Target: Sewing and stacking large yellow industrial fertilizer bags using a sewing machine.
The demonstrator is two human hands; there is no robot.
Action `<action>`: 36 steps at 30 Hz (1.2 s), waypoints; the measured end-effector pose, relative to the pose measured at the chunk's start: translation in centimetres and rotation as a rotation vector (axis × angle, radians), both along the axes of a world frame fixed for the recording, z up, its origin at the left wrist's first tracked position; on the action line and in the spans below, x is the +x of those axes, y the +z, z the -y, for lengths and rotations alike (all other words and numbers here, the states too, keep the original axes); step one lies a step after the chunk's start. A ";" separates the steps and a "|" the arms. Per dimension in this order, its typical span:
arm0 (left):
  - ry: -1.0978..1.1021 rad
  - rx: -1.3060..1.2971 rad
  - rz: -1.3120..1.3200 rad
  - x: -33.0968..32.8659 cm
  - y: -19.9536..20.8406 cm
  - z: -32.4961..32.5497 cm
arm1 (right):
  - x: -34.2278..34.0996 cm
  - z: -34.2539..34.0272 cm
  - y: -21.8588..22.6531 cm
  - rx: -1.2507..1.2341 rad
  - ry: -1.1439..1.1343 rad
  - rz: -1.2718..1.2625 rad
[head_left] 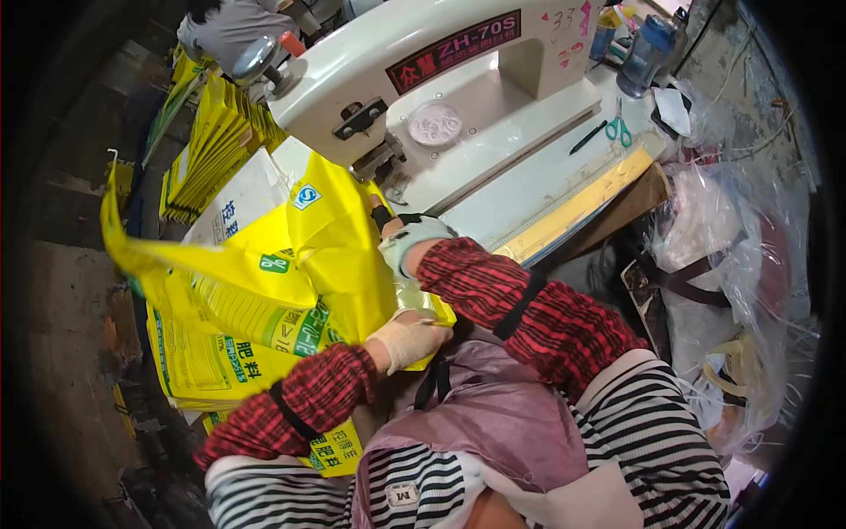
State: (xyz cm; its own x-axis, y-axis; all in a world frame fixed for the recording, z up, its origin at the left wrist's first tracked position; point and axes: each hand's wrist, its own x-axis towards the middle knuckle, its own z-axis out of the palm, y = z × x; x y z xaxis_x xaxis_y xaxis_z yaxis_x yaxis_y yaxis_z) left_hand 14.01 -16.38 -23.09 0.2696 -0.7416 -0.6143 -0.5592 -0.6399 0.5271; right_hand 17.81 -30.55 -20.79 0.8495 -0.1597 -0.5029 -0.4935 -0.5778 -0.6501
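Toward nine and ten o'clock from the hands, a glossy yellow sack [348, 220] is spread in loose folds, printed with green panels, its left flap blurred; its long axis is obscured by the creases. Its right-hand edge, slanting from eleven to five o'clock, is gripped low down by the left hand [410, 339]. The sewing head [379, 163], at eleven o'clock, is neared more by the right hand [410, 238], whose fingertips' hold cannot be told.

Glossy creased plastic sack [348, 234], smooth glossy sewing machine [328, 75], matt cloth sleeve [573, 326], crinkled clear plastic film [705, 212]
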 end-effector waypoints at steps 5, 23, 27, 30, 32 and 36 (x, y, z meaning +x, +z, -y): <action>1.131 -0.546 -0.338 0.1 1.6 -0.7 | -5.2 -1.4 -12.3 0.034 0.265 0.205; 0.220 -0.638 0.952 2.9 1.3 -2.4 | -11.8 -0.9 -8.0 1.243 -0.152 0.203; 0.261 -0.454 0.709 3.8 0.0 -1.2 | -11.5 -0.6 -7.8 1.140 -0.097 0.254; 0.933 -0.327 -0.027 3.2 0.7 0.4 | -11.3 -0.5 -10.1 1.024 -0.082 0.353; 1.072 -0.351 -0.134 2.1 1.6 1.3 | -11.3 -0.3 -10.0 0.981 -0.107 0.381; 1.071 -0.401 -0.055 2.1 -0.7 -0.4 | -11.1 -0.1 -10.4 0.970 -0.111 0.379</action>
State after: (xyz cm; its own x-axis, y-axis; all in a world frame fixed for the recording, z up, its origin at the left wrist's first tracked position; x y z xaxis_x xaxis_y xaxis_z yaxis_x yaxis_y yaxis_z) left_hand 16.13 -15.95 -23.84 0.8609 -0.2927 -0.4162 0.2020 -0.5542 0.8075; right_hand 6.72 -30.45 -31.23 0.9834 0.0835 -0.1609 -0.1791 0.3099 -0.9337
